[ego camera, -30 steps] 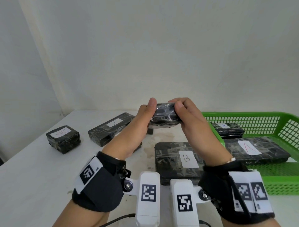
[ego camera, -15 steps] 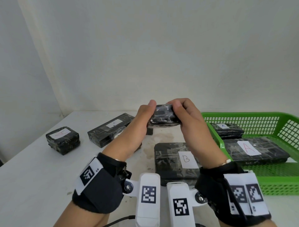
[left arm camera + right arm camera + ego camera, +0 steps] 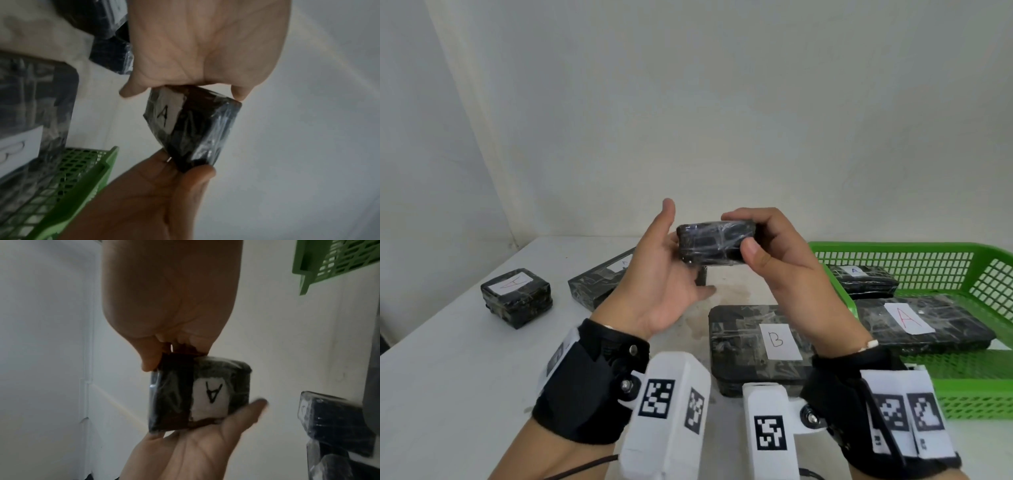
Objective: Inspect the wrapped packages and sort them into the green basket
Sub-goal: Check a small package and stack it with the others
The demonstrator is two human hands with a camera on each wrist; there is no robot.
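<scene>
A small black wrapped package (image 3: pixel 714 246) is held in the air above the table, its long side toward me. My right hand (image 3: pixel 739 236) pinches its right end between thumb and fingers. My left hand (image 3: pixel 676 260) lies open at its left end, thumb lifted, straight fingers touching it. Both wrist views show the package (image 3: pixel 191 128) (image 3: pixel 197 395) carrying a white label marked A on the side turned away from my head. The green basket (image 3: pixel 893 247) stands at the right with two A-labelled packages: a large flat one (image 3: pixel 914 325) and a smaller one (image 3: pixel 859 279).
A flat package labelled B (image 3: pixel 760 346) lies on the white table just left of the basket, under my wrists. Farther left sit a long package (image 3: pixel 599 281) and a cube-shaped one (image 3: pixel 517 296). White walls close the back and left.
My left hand has let go of the package: its thumb lifted and the palm opened. The right hand kept its hold and turned the package.
</scene>
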